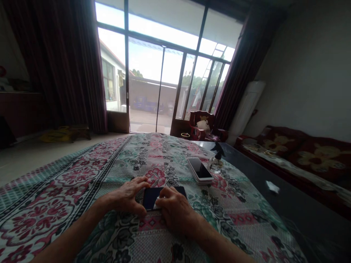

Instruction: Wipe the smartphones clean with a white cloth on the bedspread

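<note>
A dark-screened smartphone [150, 200] lies flat on the patterned cloth in front of me, turned sideways. My right hand [175, 209] rests over its middle and right part, fingers closed around a small white wipe [157, 203] pressed on the screen. Most of the wipe is hidden by the fingers. My left hand [128, 195] is at the phone's left end, fingers and thumb apart around that edge, holding nothing. Whether it touches the phone I cannot tell. Beyond the phone sits a white phone box [200, 179] with a dark phone-shaped top.
A small bottle with a black spray head [218, 150] stands behind the box. The floral tablecloth [82, 175] covers much of the dark table [246, 160], where a crumpled white tissue [272, 187] lies to the right. A red wooden sofa [287, 142] runs along the right wall.
</note>
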Tool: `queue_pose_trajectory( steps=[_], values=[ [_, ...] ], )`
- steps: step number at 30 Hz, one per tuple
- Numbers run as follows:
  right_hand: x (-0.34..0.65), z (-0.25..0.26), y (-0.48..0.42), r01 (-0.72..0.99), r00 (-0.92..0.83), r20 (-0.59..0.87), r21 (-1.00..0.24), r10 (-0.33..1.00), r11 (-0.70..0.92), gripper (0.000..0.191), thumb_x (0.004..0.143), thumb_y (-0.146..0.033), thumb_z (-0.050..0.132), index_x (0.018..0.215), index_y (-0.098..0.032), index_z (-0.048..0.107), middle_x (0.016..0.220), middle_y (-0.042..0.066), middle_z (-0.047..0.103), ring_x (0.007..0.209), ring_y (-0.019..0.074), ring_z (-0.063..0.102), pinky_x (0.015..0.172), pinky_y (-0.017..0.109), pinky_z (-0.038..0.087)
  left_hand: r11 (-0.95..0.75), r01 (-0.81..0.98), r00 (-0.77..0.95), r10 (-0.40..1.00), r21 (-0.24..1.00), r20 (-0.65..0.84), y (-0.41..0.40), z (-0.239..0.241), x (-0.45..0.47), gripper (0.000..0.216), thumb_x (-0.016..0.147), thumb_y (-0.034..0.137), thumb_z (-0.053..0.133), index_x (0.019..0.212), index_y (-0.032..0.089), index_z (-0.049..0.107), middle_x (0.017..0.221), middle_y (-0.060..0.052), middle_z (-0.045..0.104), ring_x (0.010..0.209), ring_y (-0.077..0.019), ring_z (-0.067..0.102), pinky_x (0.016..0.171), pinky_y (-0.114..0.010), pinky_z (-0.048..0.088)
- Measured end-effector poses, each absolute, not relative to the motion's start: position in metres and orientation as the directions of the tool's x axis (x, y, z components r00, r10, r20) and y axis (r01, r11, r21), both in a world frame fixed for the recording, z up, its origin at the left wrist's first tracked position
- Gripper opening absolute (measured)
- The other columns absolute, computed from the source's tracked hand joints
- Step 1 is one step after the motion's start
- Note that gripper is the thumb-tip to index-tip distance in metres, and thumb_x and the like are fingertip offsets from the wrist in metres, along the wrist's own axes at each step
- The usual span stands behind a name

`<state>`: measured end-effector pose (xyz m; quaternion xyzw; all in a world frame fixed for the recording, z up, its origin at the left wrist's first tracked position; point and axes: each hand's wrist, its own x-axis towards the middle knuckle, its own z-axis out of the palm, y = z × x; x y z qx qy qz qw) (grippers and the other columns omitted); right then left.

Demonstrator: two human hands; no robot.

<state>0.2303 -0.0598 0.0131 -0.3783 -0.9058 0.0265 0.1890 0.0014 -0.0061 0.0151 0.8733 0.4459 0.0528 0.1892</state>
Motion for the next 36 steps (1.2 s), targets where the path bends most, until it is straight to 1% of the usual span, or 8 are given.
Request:
queue_pose_trajectory(
  steps=[4,8,13,17,22,26,30,36],
  values=[
    [0.252,0.022,-0.053,0.724,-0.61,0.264,-0.198,0.747,0.661,0.021,0.08,-0.013,0.05,0.08,-0.02,0.07,0.089,0.003,0.059,0.08,0.0131,0.054,0.071,0.022,0.041,-0.548,0.755,0.599,0.8,0.361,-0.04,-0.004,0.006,0.003,0.077,0.06,0.054,0.072,0.128,0.026,0.049,0.15,-0.009,0.032,0.138,-0.0319,0.025,0.111,-0.042,0.027],
    [0.275,0.029,-0.043,0.823,-0.523,0.192,-0.138,0.83,0.551,0.021,0.079,-0.014,0.051,0.073,-0.019,0.07,0.084,0.004,0.06,0.072,0.013,0.054,0.065,0.023,0.039,-0.539,0.768,0.592,0.804,0.346,-0.06,-0.001,0.001,0.001,0.076,0.062,0.052,0.069,0.13,0.026,0.047,0.151,-0.008,0.03,0.139,-0.0331,0.024,0.11,-0.043,0.028],
    [0.275,0.02,-0.036,0.902,-0.383,0.253,-0.104,0.889,0.418,0.023,0.083,-0.014,0.048,0.076,-0.018,0.068,0.09,0.007,0.059,0.085,0.0167,0.054,0.072,0.025,0.04,-0.552,0.768,0.599,0.798,0.325,-0.059,0.001,0.001,-0.001,0.076,0.065,0.055,0.067,0.131,0.025,0.045,0.151,-0.008,0.03,0.138,-0.0311,0.025,0.11,-0.04,0.028],
    [0.256,0.011,-0.042,0.862,-0.446,0.301,-0.109,0.843,0.496,0.021,0.083,-0.013,0.048,0.085,-0.019,0.068,0.095,0.007,0.058,0.089,0.0175,0.051,0.075,0.025,0.04,-0.55,0.772,0.596,0.801,0.317,-0.063,0.0,0.0,-0.001,0.077,0.065,0.057,0.067,0.132,0.025,0.045,0.151,-0.009,0.029,0.138,-0.0317,0.025,0.11,-0.041,0.028],
    [0.246,0.014,-0.054,0.737,-0.61,0.259,-0.163,0.749,0.656,0.019,0.082,-0.016,0.051,0.084,-0.022,0.069,0.093,0.004,0.058,0.083,0.0155,0.052,0.073,0.024,0.04,-0.555,0.772,0.597,0.8,0.309,-0.054,-0.001,0.001,0.0,0.074,0.065,0.054,0.068,0.13,0.027,0.046,0.15,-0.007,0.031,0.138,-0.0331,0.026,0.11,-0.043,0.029],
    [0.261,0.02,-0.047,0.817,-0.49,0.256,-0.197,0.833,0.542,0.022,0.084,-0.016,0.049,0.081,-0.02,0.07,0.092,0.005,0.06,0.085,0.0153,0.054,0.075,0.025,0.04,-0.56,0.769,0.6,0.798,0.308,-0.049,-0.002,0.003,0.0,0.073,0.066,0.054,0.067,0.13,0.026,0.046,0.15,-0.007,0.032,0.137,-0.0323,0.028,0.109,-0.04,0.03],
    [0.275,0.021,-0.036,0.895,-0.363,0.249,-0.173,0.898,0.41,0.023,0.084,-0.014,0.048,0.076,-0.018,0.069,0.091,0.006,0.06,0.086,0.0159,0.055,0.076,0.025,0.04,-0.549,0.772,0.594,0.802,0.32,-0.059,-0.002,0.005,0.001,0.075,0.065,0.055,0.068,0.13,0.025,0.047,0.15,-0.007,0.031,0.137,-0.0308,0.028,0.109,-0.038,0.03],
    [0.255,0.015,-0.038,0.854,-0.456,0.282,-0.127,0.844,0.504,0.019,0.083,-0.013,0.048,0.082,-0.019,0.067,0.095,0.005,0.058,0.09,0.0172,0.051,0.078,0.025,0.04,-0.52,0.787,0.569,0.82,0.332,-0.065,-0.002,0.003,0.0,0.076,0.063,0.052,0.071,0.13,0.027,0.047,0.151,-0.006,0.031,0.138,-0.0306,0.027,0.11,-0.04,0.029]
  ],
)
